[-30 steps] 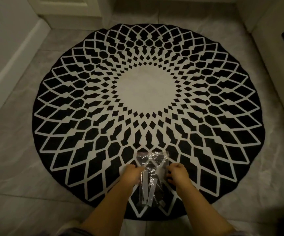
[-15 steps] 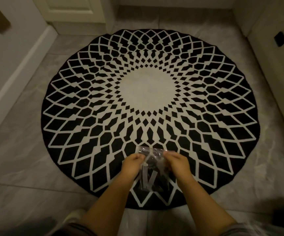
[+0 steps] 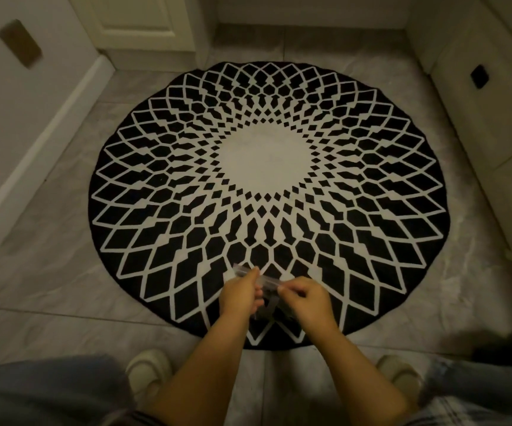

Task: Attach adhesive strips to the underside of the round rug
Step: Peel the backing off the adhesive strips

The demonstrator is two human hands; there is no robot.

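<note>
Both hands (image 3: pixel 241 295) (image 3: pixel 305 298) pinch the strip bag (image 3: pixel 268 287) above the rug (image 3: pixel 267 161).

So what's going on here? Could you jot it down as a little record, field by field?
place: tiled floor, white door at the far side
rug: round rug, black and white, lying flat, pattern side up
bag: clear plastic bag held above the rug's near edge, strips inside
left hand: left hand pinches the bag's top
right hand: right hand pinches the bag's top
feet: pale shoes on the floor just short of the rug
stage: underside not yet exposed, no strip attached
</note>
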